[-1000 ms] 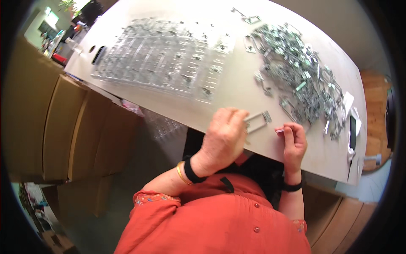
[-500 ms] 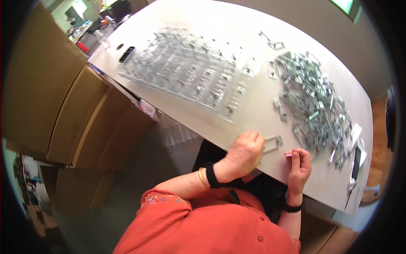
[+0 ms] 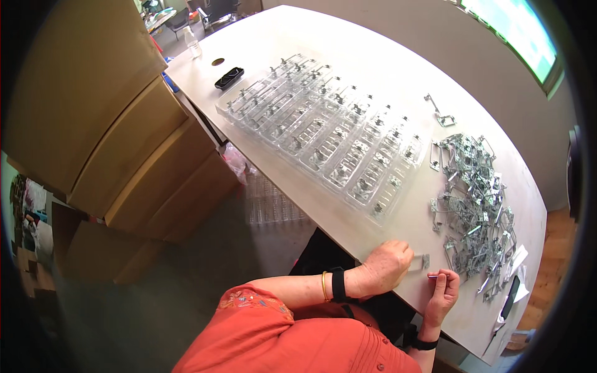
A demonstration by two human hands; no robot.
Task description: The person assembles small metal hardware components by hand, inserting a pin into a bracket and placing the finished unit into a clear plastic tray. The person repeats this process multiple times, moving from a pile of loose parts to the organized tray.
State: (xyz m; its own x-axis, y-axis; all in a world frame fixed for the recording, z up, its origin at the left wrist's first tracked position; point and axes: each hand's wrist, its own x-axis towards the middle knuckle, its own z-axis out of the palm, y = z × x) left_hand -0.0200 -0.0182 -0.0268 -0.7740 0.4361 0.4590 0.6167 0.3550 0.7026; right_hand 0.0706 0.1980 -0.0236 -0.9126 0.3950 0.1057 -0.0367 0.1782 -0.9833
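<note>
Near the table's front edge, my left hand (image 3: 385,268) is closed on one end of a grey metal bracket (image 3: 425,262). The bracket's other end points right, and my fingers hide the gripped end. Just right of it, my right hand (image 3: 442,297) is closed, its thumb and fingertips pinching a small, slim, pale piece (image 3: 435,276) too small to identify. The pinched piece is close to the bracket's free end; whether they touch I cannot tell. Beyond my right hand, a heap of similar metal brackets (image 3: 476,211) is piled on the table.
Clear plastic trays (image 3: 298,146) holding several metal parts cover the table's middle. Behind them are a black oblong object (image 3: 229,78) and a bottle (image 3: 192,45). A dark strip-shaped object (image 3: 511,296) lies by white paper at right. Cardboard boxes (image 3: 134,146) stack at left.
The view has swung, so the table and both hands appear lower and further right. Both hands keep their grips, with the right fingers curled more closely around the small piece.
</note>
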